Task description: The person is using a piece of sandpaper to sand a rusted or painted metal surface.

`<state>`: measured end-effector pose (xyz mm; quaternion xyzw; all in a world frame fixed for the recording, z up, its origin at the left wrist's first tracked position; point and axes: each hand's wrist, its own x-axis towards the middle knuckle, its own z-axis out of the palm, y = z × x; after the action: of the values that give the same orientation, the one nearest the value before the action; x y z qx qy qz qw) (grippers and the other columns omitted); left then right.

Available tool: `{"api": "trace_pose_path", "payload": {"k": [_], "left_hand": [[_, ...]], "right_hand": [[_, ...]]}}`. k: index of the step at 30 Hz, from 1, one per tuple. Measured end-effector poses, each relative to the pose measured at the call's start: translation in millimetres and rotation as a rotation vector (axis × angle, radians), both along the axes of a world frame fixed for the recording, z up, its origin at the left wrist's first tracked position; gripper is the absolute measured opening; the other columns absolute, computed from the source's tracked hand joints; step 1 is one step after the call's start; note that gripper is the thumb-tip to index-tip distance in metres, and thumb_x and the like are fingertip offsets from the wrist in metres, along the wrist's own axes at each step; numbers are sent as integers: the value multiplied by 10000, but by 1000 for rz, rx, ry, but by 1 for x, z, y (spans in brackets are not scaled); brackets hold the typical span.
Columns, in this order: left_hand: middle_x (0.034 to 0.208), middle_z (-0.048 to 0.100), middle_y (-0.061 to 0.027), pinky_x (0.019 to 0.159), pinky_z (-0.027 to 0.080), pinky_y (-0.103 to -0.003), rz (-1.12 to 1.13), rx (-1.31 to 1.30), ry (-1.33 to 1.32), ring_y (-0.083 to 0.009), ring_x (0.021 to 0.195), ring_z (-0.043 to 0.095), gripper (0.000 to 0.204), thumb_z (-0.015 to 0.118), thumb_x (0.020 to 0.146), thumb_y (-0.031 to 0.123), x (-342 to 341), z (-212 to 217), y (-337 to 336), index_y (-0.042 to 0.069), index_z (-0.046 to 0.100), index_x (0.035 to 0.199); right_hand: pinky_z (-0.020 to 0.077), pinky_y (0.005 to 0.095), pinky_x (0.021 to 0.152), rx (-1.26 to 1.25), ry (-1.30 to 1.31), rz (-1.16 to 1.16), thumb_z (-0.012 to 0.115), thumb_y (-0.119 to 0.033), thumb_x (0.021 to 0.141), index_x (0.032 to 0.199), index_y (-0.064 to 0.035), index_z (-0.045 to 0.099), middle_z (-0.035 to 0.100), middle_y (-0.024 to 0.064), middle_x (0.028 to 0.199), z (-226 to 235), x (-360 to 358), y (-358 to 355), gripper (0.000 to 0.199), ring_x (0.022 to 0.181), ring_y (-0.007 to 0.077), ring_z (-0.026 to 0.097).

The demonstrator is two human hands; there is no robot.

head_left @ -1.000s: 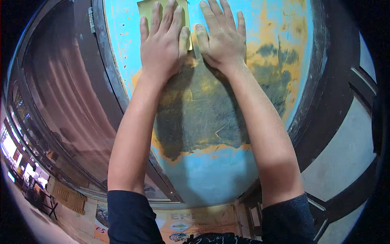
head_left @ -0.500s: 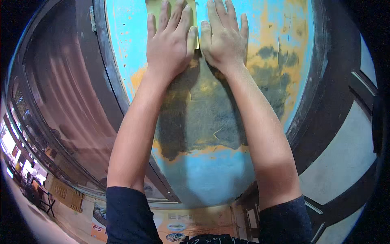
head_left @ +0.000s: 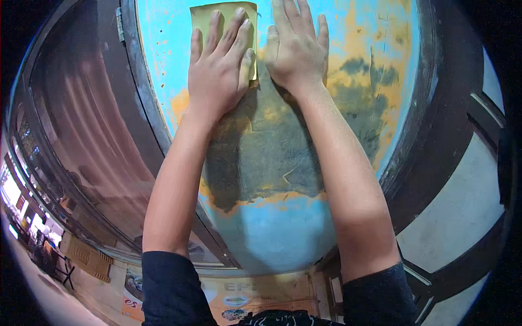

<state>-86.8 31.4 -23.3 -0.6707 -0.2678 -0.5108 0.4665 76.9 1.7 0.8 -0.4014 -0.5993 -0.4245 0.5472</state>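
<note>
Under my left hand point(head_left: 217, 68) lies a yellowish sheet of sandpaper point(head_left: 203, 12), pressed flat against a door panel point(head_left: 283, 223). The fingers of that hand are outstretched over the sheet, with its top edge showing past the fingertips. My right hand point(head_left: 296, 57) rests with fingers extended on the panel just to the right, apart from the sheet. Turquoise paint covers parts of the panel, worn through to orange and to a large dark grey patch below my hands. What the right palm covers is hidden.
A dark frame with a metal hinge point(head_left: 120, 24) borders the panel on the left, beside a glass pane point(head_left: 92, 119) with curtain-like folds. At right stands a dark-framed wall with pale panels point(head_left: 454, 209). A printed banner point(head_left: 261, 293) lies below, and a brown bench point(head_left: 87, 258) stands lower left.
My left hand has slid down and slightly left with the sandpaper, so more of the sheet shows. My right hand has shifted slightly left, and a gap now separates it from the sheet.
</note>
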Motion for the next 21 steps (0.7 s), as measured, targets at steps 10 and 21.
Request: {"api": "trace_pose_path", "payload": {"k": [10,21], "left_hand": [[1672,361,12,1251,176,-561,9,29,-68,-305,1568,260,518,521,1041,283,13,1,0,144,491,1540],[1707,271,-96,1285,91,-528,31,-239,-74,-304,1604,141,562,392,1059,273,24,22,-25,10,426,1555]], "right_hand": [[144,518,1276,3,-12,-14,420,-243,996,1554,-17,420,350,143,1663,-1,0,7,602,1553,328,281],[137,522,1275,-31,-7,18,411,-277,1016,1565,-20,401,327,140,1674,-4,2,11,607,1566,316,253]]}}
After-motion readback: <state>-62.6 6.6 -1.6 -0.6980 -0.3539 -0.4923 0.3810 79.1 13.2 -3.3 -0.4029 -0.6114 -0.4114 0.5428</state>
